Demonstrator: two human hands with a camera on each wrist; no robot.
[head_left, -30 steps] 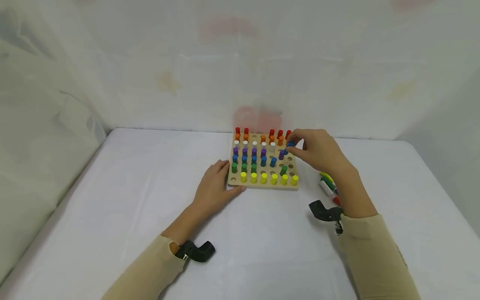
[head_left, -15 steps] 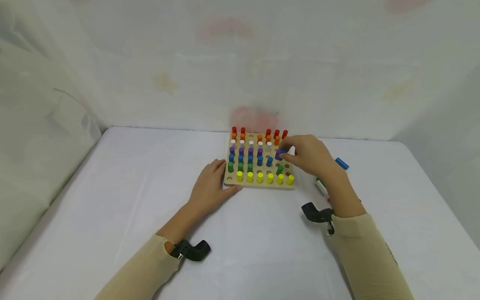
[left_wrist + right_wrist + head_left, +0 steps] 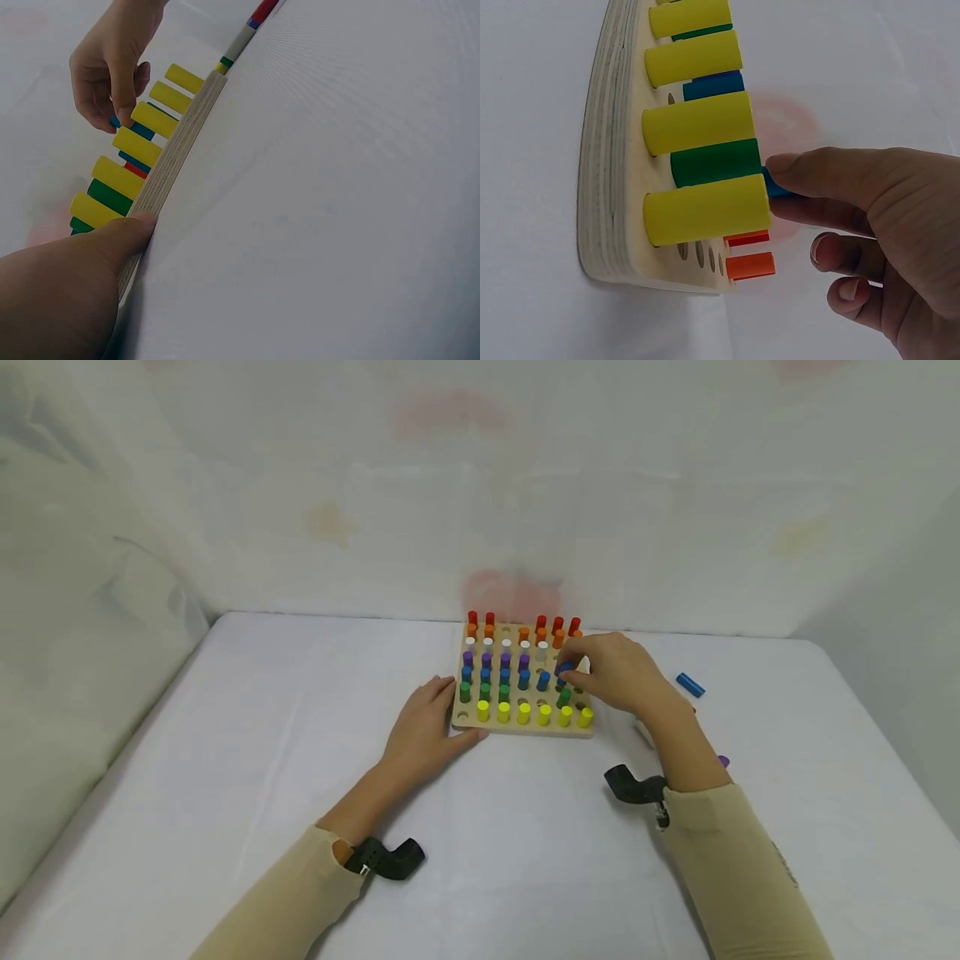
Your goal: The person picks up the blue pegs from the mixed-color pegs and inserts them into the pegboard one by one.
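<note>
Two hands work a wooden pegboard (image 3: 525, 727): seen from the head, the right hand (image 3: 611, 675) pinches an upright blue peg (image 3: 564, 669) at the board's right side. Left wrist: the left hand (image 3: 67, 289) lies flat, thumb against the near edge. Right wrist: fingertips (image 3: 784, 166) grip the peg's top behind the yellow pegs (image 3: 697, 124).

Layered matt plywood board (image 3: 600, 150), smooth painted wooden pegs (image 3: 697, 120)

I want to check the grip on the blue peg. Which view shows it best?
The head view: the right hand pinches the blue peg over the pegboard. The right wrist view shows only a sliver behind the fingertip; the left wrist view shows a bit below the fingers.
</note>
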